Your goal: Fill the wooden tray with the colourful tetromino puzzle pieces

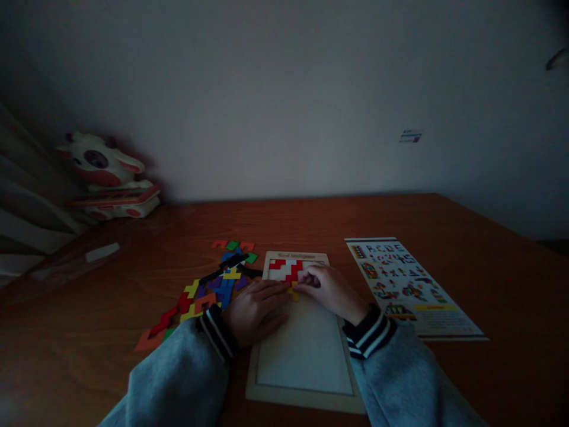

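A wooden puzzle board (pixel 304 362) with a raised rim lies in front of me. Red puzzle pieces (pixel 294 271) sit in its top part, with pale gaps around them. Just below them is a yellow puzzle piece (pixel 294 295), partly covered by my fingers. My right hand (pixel 329 289) pinches at this piece with thumb and forefinger. From the other side my left hand (pixel 258 308) lies across the board's left rim, fingers stretched out flat, their tips close to the yellow piece.
Loose coloured pieces (pixel 226 287) are heaped left of the board. A printed pattern sheet (pixel 427 323) lies to its right. At the back left stands a cow-shaped toy (pixel 111 178), near a white strip (pixel 102 252) on the brown table (pixel 311 222). A wall rises behind.
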A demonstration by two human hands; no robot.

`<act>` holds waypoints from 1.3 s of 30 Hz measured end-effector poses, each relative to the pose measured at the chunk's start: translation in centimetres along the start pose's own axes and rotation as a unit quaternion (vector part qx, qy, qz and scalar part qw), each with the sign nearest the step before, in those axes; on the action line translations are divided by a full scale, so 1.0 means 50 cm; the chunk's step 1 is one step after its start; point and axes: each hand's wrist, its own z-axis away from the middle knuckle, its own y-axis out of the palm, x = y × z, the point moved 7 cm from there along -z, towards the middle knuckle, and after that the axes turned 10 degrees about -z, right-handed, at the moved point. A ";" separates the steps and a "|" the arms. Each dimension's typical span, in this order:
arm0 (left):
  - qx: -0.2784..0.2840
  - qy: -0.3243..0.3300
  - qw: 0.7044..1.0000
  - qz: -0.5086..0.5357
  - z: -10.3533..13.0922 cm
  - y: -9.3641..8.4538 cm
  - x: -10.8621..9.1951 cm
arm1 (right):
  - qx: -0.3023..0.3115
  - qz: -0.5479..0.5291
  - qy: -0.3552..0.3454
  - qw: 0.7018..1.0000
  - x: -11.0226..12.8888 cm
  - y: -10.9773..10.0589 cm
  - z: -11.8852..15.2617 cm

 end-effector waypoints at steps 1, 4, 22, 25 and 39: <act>0.003 0.002 1.000 -0.001 0.000 -0.001 -0.001 | -0.001 0.002 -0.001 1.000 0.000 0.000 0.000; 0.003 0.003 1.000 -0.003 0.000 -0.002 -0.001 | -0.002 0.009 0.003 1.000 -0.003 0.001 0.000; -0.005 0.006 1.000 0.002 -0.005 -0.008 -0.005 | -0.004 0.018 0.008 1.000 -0.005 0.001 -0.002; -0.004 0.004 1.000 0.003 -0.004 -0.006 -0.004 | -0.006 0.017 0.005 1.000 -0.001 -0.001 -0.001; 0.012 0.008 1.000 -0.008 -0.003 -0.002 -0.003 | -0.011 0.036 -0.008 0.999 0.020 -0.004 0.000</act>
